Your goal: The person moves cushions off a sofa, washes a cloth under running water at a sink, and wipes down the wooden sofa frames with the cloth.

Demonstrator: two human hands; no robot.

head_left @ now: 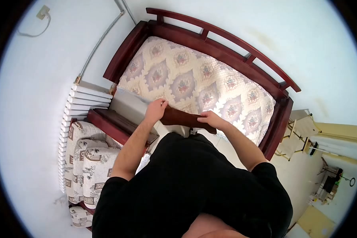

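Head cam, looking straight down over the person's black shirt. Both hands are on a dark brown folded cloth, possibly a sock or small garment; can't tell which. It's held in the air between the hands, in front of the torso, over the near edge of the sofa bed. Left hand has fingers closed on the cloth's left end, pinched at the top corner. Right hand grips the right end, fingers curled over it. The cloth runs roughly level, dipping slightly toward the right hand. The sofa bed has a dark red wooden frame and a quilted cover with a floral medallion pattern. Left of it: a white radiator against the wall, and a patterned cushioned chair just below that. A wooden folding stand sits at the right, past the sofa bed's arm.
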